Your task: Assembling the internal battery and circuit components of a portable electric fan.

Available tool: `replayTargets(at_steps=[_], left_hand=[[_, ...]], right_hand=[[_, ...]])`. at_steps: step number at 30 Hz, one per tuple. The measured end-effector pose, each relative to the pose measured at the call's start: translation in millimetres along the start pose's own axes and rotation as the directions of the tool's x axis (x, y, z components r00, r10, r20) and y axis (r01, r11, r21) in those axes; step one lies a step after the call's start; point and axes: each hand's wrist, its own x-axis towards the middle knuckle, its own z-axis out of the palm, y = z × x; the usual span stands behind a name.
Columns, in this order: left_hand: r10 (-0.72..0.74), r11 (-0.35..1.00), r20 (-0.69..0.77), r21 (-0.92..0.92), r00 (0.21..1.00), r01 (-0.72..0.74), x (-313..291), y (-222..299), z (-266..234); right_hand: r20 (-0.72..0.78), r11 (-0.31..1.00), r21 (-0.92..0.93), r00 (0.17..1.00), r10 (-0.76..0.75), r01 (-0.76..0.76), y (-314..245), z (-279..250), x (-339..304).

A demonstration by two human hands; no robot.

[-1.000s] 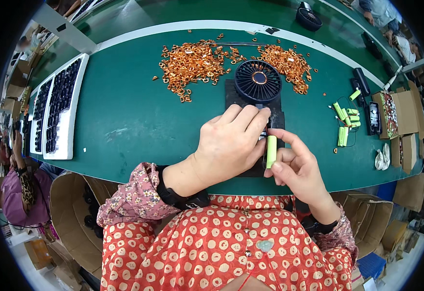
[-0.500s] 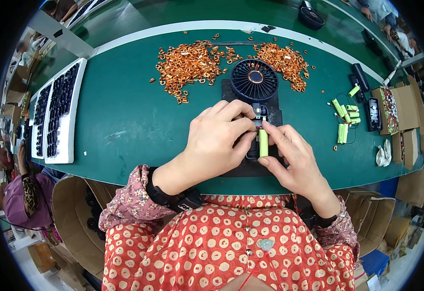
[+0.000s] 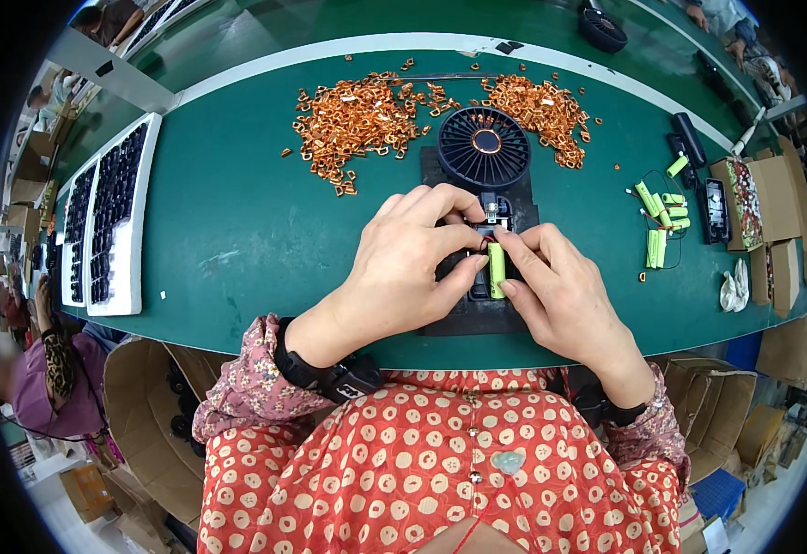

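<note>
A small black handheld fan (image 3: 484,148) lies on a dark mat (image 3: 463,320), its round grille pointing away from me. Its opened handle shows a small circuit board (image 3: 495,210) and a light green cylindrical battery (image 3: 497,270) lying lengthwise, with a bit of red wire at its upper end. My left hand (image 3: 410,263) is bent over the handle from the left. Its fingers are closed near the wire and board, and what they pinch is hidden. My right hand (image 3: 565,291) grips the battery's right side, index finger at the upper end, thumb near the lower.
Two heaps of orange ring-like pieces (image 3: 352,129) lie beyond the fan. White trays (image 3: 135,217) of black parts stand at left. Several green batteries (image 3: 659,217), black housings (image 3: 715,212) and cardboard boxes (image 3: 759,203) are at right. A cardboard carton (image 3: 149,429) stands below the table's left edge.
The battery now sits further up and lower into the handle, with red wire showing at its upper end. My right thumb has shifted up along it. The left hand stays nearly in place.
</note>
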Motion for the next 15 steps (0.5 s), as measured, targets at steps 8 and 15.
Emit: replayTargets(at_steps=[8, 15], left_hand=[[0.000, 1.000, -0.041, 0.018, 0.999, 0.001, 0, -1, 6], [-0.020, 1.000, -0.169, 0.001, 0.985, 0.020, 0, 1, 13]], right_hand=[[-0.127, 0.990, 0.142, 0.992, 0.026, -0.008, 6, 8, 2], [-0.126, 0.987, 0.155, 0.990, 0.071, -0.051, 4, 7, 3]])
